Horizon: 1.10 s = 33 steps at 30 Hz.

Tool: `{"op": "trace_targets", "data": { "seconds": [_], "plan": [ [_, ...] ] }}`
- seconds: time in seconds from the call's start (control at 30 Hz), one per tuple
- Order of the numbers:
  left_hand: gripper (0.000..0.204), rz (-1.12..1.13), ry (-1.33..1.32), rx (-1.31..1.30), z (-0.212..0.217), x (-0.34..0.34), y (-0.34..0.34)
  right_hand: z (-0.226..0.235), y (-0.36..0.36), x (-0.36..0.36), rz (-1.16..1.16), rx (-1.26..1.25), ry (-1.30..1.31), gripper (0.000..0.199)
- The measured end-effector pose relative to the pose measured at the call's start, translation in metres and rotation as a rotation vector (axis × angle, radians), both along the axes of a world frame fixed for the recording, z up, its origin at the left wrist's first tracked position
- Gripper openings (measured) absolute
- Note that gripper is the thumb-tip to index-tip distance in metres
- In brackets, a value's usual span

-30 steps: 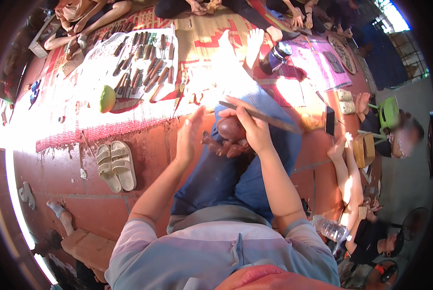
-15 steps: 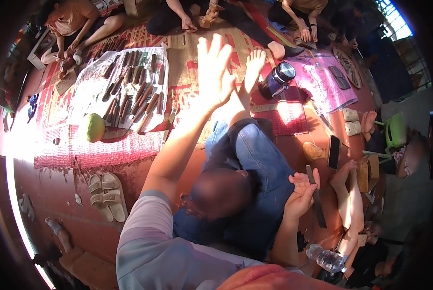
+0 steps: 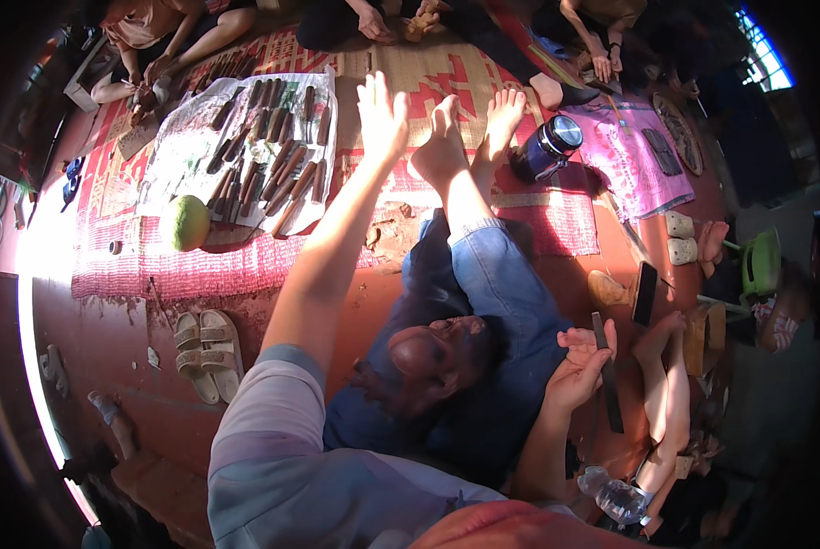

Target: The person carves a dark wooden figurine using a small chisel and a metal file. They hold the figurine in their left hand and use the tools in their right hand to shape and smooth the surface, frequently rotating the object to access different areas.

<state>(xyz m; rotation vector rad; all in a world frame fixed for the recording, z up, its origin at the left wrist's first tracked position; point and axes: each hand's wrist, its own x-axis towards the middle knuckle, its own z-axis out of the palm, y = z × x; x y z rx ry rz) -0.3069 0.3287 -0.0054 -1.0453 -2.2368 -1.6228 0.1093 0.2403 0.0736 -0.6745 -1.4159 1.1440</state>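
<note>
My left arm reaches far out over the mat, and my left hand (image 3: pixel 383 119) is open, with fingers stretched and nothing in it. It is beside several wooden-handled carving tools (image 3: pixel 286 174), which lie on a printed sheet (image 3: pixel 176 151) to its left. My right hand (image 3: pixel 578 371) is closed around a long, flat, dark bar (image 3: pixel 614 398) that looks like a file, held upright near my right knee. A dark brown carved wooden piece (image 3: pixel 433 357) rests in my lap between my jeans-clad legs, touched by neither hand.
A round green fruit (image 3: pixel 186 223) sits on the red mat (image 3: pixel 190 270). Sandals (image 3: pixel 207 357) are on the tiled floor. A dark flask (image 3: pixel 547 146) stands beyond my feet, near a pink cloth (image 3: pixel 634 169). A phone (image 3: pixel 645 293) and a plastic bottle (image 3: pixel 614 494) are at right. Other people work opposite.
My left hand has moved left, uncovering my bare foot behind it. The view has shifted slightly. My right hand still holds the bar, and the carved piece stays in my lap.
</note>
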Motion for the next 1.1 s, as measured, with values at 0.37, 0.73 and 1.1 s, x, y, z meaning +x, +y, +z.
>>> {"op": "trace_targets", "data": {
  "seconds": [0.37,0.73,1.1],
  "plan": [
    [0.064,-0.995,-0.497,-0.537,-0.056,0.127,-0.188,-0.012,0.018,0.004,-0.096,-0.136,0.074,0.036],
    [0.071,-0.772,-1.543,0.590,0.042,0.212,-0.305,0.018,-0.001,-0.007,0.213,-0.285,0.149,0.012],
    [0.050,-0.707,-1.234,0.541,0.094,0.229,-0.277,0.031,-0.073,-0.068,0.617,-0.242,0.152,0.015]
  ]
}}
